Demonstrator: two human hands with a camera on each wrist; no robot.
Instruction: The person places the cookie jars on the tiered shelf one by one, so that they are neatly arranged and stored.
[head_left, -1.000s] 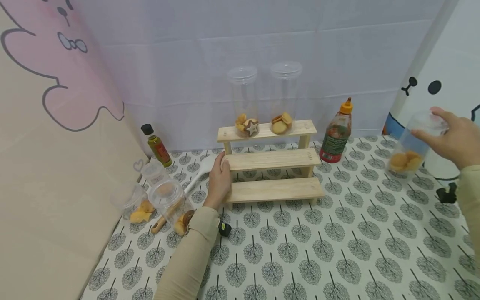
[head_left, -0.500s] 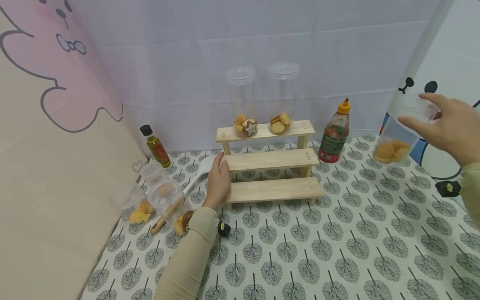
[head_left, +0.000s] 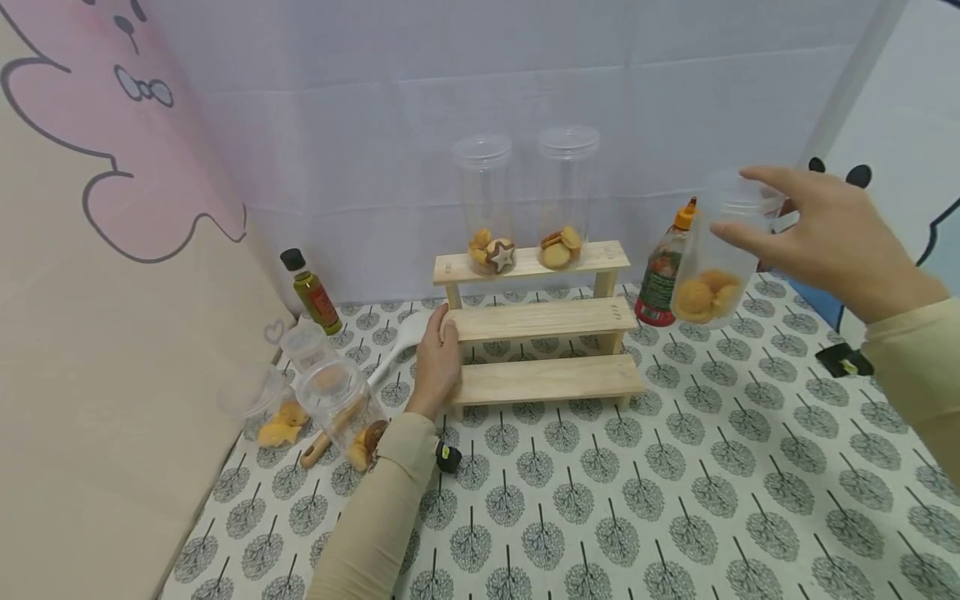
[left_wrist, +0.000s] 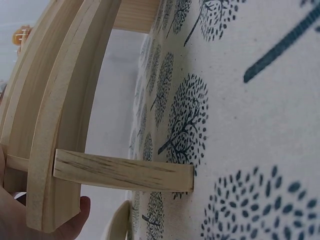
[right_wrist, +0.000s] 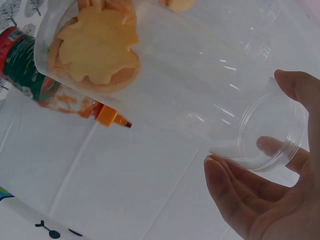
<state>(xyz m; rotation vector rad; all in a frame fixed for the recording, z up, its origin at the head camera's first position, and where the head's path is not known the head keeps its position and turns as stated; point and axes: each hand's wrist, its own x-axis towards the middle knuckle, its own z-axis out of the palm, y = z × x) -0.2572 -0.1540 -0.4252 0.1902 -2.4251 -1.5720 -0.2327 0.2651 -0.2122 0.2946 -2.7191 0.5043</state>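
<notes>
My right hand (head_left: pixel 840 237) grips a clear plastic jar (head_left: pixel 731 242) round its lid end. Yellow-brown cookies (right_wrist: pixel 95 50) lie at the bottom of this jar, which tilts in the air before the sauce bottle (head_left: pixel 658 287). At the left end of a three-tier wooden shelf (head_left: pixel 551 379), my left hand (head_left: pixel 437 367) holds on to the boards; in the left wrist view, fingers curl round a board end (left_wrist: pixel 52 215). Two more clear jars of cookies, a left one (head_left: pixel 483 200) and a right one (head_left: pixel 567 192), stand upright on the top tier.
Several clear containers with cookies, including a tilted jar (head_left: pixel 341 408), lie left of the shelf. A white spoon-like utensil (head_left: pixel 408 333) with a wooden handle lies among them. Behind stands an oil bottle (head_left: pixel 313 292). A pale cloth wall (head_left: pixel 375 167) closes the back.
My right hand has carried the jar from the far right leftward, up off the table and in front of the sauce bottle. My left hand stays on the shelf.
</notes>
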